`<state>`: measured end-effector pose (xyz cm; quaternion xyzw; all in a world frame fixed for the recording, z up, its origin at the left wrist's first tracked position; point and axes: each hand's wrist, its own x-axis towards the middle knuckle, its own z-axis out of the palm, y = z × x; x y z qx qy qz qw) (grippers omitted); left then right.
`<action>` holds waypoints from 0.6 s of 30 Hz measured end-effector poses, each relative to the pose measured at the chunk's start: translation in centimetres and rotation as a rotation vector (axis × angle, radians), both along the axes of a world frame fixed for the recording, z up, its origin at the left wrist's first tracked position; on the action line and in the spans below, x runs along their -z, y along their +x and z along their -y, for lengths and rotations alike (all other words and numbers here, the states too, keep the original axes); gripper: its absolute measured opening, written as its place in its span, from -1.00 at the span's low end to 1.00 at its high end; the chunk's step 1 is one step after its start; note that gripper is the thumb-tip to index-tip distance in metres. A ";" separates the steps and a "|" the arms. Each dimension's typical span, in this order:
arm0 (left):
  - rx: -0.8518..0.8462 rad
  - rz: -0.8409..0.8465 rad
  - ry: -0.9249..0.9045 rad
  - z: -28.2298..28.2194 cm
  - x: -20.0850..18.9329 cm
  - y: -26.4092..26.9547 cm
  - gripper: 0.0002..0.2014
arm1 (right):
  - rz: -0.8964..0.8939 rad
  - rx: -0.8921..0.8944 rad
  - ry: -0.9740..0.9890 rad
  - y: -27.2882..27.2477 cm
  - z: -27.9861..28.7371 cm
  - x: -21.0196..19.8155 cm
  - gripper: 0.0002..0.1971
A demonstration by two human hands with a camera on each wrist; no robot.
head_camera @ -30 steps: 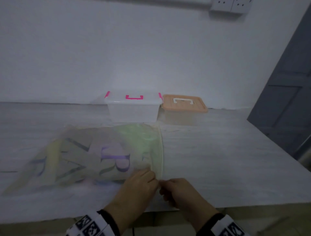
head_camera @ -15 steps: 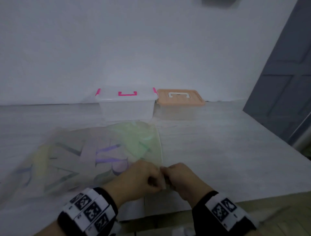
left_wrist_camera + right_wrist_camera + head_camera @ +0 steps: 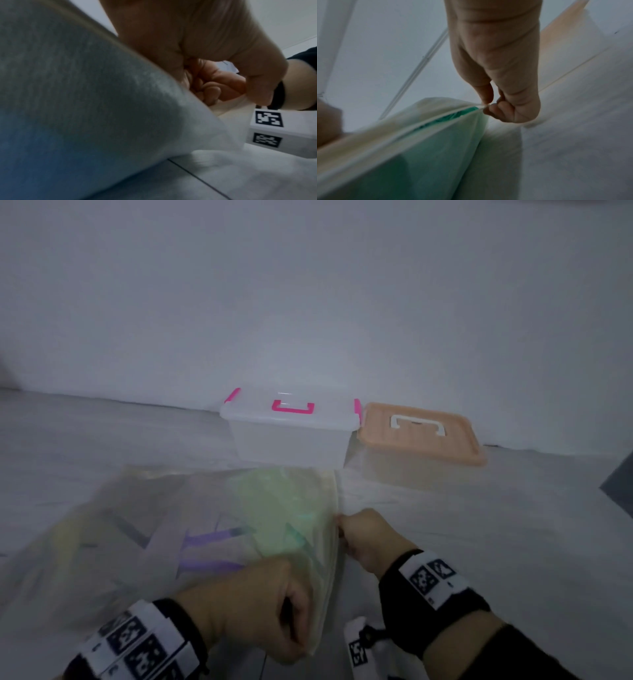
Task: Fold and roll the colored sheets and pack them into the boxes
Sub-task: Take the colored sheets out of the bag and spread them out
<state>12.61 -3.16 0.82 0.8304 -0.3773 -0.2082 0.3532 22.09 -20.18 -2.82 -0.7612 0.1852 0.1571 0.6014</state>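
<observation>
A thin, see-through sheet (image 3: 205, 529) with pale green, yellow and purple patches is lifted off the table, blurred by motion. My left hand (image 3: 274, 611) grips its near right corner in a fist at the table's front edge. My right hand (image 3: 363, 539) pinches the sheet's right edge farther back, thumb against curled fingers (image 3: 489, 106). In the right wrist view the sheet (image 3: 419, 142) shows cream and green layers. The left wrist view is mostly filled by the sheet (image 3: 77, 108). Two shut boxes stand at the back: a clear one with pink clasps (image 3: 291, 429) and a clear one with an orange lid (image 3: 421, 436).
The grey table (image 3: 496, 542) runs to a white wall behind the boxes. A dark door edge (image 3: 620, 484) shows at the far right. Marker bands (image 3: 435, 577) sit on both wrists.
The hands, close together at the sheet's near right corner before, have parted: the right hand slid back along the right edge, and the left hand holds the corner, which is raised.
</observation>
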 end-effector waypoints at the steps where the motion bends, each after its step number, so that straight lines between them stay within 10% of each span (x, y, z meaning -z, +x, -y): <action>1: -0.024 -0.011 0.004 0.3 0.0 0.4 -0.95 | 0.007 -0.017 -0.003 1.1 0.1 -0.1 -0.69; 18: -0.344 -0.266 0.159 3.0 -0.7 0.9 -0.92 | 0.066 -0.341 -0.086 13.9 -2.1 0.2 -0.68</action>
